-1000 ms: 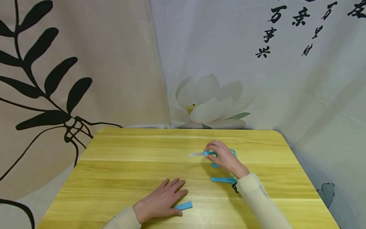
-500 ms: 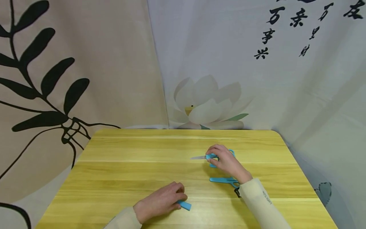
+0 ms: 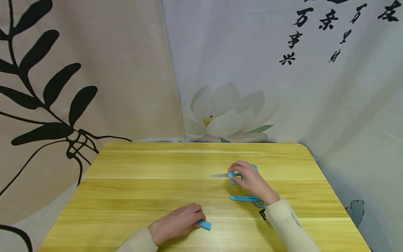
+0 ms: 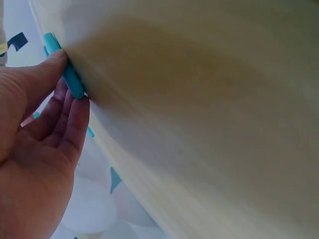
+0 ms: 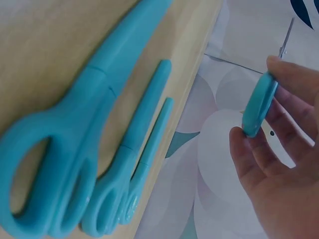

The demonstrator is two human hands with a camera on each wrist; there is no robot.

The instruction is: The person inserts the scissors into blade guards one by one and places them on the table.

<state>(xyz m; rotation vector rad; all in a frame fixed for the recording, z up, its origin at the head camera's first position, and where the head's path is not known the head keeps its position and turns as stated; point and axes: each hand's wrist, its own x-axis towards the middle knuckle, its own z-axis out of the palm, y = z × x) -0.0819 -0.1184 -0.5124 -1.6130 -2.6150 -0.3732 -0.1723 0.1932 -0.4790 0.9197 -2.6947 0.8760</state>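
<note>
My left hand (image 3: 181,222) pinches a blue blade sheath (image 3: 205,225) low over the near part of the table. In the left wrist view, the thumb lies on one side of the sheath (image 4: 72,79) and the fingertips are on the other. Further back, my right hand (image 3: 248,179) holds a pair of scissors (image 3: 219,175) by its blue handles, with the bare metal blade pointing left. The right wrist view shows these handles (image 5: 256,107) between thumb and fingers. Beside that hand lie several sheathed scissors; the nearest blue pair (image 3: 245,198) is the largest.
The smaller sheathed scissors (image 5: 142,119) and the smallest ones (image 5: 154,144) lie side by side toward the far edge, partly hidden by my right hand in the head view. A wooden table (image 3: 151,175) ends at a printed curtain (image 3: 141,70). Something small and black (image 3: 262,214) shows at the right sleeve.
My left hand lay flat with spread fingers beside the sheath; its fingers have since curled and pinched it, turning it slightly. My right hand, still with the scissors, has barely shifted.
</note>
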